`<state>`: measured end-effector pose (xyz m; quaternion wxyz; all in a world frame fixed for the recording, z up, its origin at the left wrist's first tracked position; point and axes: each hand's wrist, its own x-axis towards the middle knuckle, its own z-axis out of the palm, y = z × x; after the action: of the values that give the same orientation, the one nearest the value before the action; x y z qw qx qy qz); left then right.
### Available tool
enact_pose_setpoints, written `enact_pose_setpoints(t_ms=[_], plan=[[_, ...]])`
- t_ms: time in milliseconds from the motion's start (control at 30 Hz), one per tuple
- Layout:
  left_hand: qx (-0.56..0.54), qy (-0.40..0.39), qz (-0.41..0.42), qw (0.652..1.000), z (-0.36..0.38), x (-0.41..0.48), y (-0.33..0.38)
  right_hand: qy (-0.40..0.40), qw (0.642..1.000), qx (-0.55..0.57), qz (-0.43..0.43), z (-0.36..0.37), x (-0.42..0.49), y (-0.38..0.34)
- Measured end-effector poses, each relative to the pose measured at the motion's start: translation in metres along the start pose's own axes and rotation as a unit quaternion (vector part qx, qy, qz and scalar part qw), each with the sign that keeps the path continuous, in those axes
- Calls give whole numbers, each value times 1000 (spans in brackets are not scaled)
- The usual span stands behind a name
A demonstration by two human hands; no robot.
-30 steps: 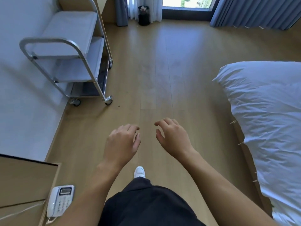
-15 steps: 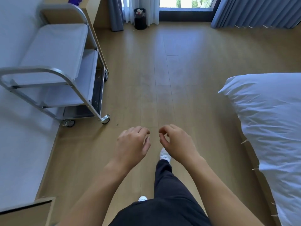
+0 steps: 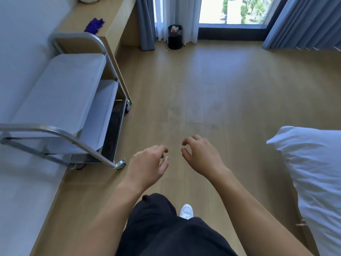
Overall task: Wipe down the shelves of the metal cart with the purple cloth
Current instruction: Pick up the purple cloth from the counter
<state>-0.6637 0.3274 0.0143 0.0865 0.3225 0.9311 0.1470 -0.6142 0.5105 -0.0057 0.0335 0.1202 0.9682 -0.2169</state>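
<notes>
The metal cart stands against the white wall on the left, with tiered shelves and small wheels. The purple cloth lies bunched on the wooden ledge behind the cart, at the top left. My left hand and my right hand hang in front of me over the wooden floor, to the right of the cart. The fingers of both are loosely curled, and neither holds anything or touches the cart.
A bed with white bedding fills the right side. A black waste bin stands by the window and blue curtains at the far end. Wooden floor runs between cart and bed.
I have walked forward: the cart has come nearer and lower in view, and the purple cloth on the ledge now shows fully. Both hands stay held out, holding nothing.
</notes>
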Motion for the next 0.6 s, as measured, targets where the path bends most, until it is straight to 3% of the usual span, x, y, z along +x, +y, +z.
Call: enact_pose_setpoints(t_ms=[233,467,600], plan=[[10,-54,-4,998,3,127,-48,-69,998,-4,0,-5,122,18],[65,-16,-52,996,-10,294,-114,-6,997,-73,1,-24,299,16],[94,13,-29,995,-46,399,-142,17,996,-89,6,-46,397,4]])
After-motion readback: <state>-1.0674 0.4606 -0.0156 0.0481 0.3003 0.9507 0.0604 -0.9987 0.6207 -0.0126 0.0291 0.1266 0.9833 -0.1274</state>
